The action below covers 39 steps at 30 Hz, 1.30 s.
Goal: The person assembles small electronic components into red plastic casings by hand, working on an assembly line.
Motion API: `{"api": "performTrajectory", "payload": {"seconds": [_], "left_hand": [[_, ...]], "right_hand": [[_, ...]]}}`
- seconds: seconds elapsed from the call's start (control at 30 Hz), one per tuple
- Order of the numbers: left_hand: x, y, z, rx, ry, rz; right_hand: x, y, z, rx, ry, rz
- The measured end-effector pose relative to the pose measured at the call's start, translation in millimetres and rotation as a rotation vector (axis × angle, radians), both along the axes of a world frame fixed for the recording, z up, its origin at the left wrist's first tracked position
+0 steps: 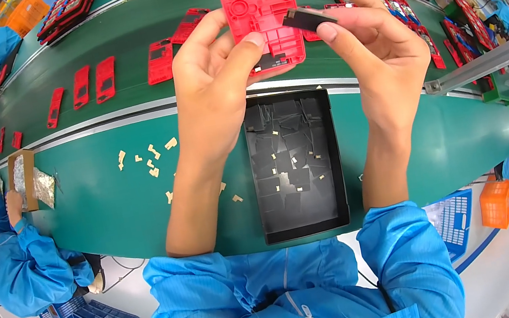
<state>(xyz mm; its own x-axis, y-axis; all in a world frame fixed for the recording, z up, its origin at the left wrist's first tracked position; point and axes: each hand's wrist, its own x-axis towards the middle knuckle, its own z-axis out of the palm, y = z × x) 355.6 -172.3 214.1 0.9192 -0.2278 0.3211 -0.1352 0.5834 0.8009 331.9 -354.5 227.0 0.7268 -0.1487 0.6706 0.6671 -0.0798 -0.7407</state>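
Observation:
My left hand (212,74) grips a red plastic housing (257,2) by its lower left side, thumb on the inner face. Ribs and round recesses mark that inside, and a small black piece (269,61) lies near its lower end. Close to the housing's right edge, my right hand (376,35) pinches a thin dark flat piece (309,17) between thumb and fingers; its far end overlaps the housing in view, and I cannot tell whether they touch. Below both hands, a black tray (305,215) holds several dark flat pieces with small pale tabs.
Small cream-coloured pieces (152,151) lie scattered left of the tray on the green table (95,221). Beyond a metal rail, red housings (106,79) rest on a green belt. A cardboard box (29,173) stands left, near a co-worker in blue (25,267). Metal posts (490,64) rise at right.

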Motion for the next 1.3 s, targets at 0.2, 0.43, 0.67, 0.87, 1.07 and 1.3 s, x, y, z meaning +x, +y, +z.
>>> {"api": "performTrajectory", "payload": {"seconds": [0.2, 0.43, 0.67, 0.87, 1.07, 1.3], "left_hand": [[-4, -4, 0, -0.020, -0.023, 0.016], [-7, -1, 0, 0.092, -0.119, 0.053], [-11, -5, 2, 0.099, -0.099, 0.046], [-11, -7, 1, 0.074, -0.104, 0.040], [-10, -3, 0, 0.064, -0.125, 0.036], [-13, -4, 0, 0.056, -0.140, 0.054]], "right_hand": [[-2, -2, -3, -0.025, 0.038, 0.073], [-10, 5, 3, 0.073, 0.179, -0.019], [-10, 9, 2, 0.100, 0.190, -0.003], [-11, 12, 1, 0.136, 0.173, -0.023], [-11, 19, 2, 0.147, 0.177, -0.035], [-6, 26, -15, -0.230, -0.135, -0.343]]}}
